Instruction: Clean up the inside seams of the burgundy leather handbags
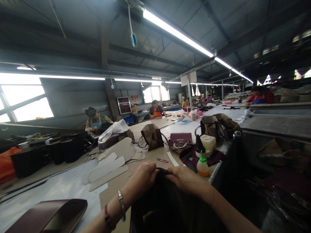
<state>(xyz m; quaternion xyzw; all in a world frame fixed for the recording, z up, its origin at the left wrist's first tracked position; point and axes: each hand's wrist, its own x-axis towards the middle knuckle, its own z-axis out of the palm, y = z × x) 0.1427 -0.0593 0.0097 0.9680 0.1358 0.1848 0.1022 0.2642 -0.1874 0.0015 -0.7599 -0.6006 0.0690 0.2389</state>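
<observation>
Head view: 2 hands [143, 174] [186, 178] on dark bag [173, 207], red sign [134, 99] illegible.

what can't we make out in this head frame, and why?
- Head view: lower end of the dark item in the left hand and right hand; cut off by the bottom edge.
- Head view: its interior; lost in shadow.
- Head view: near end of the maroon piece; bottom edge cuts it.
- Head view: print on the red wall sign; too small.
</observation>
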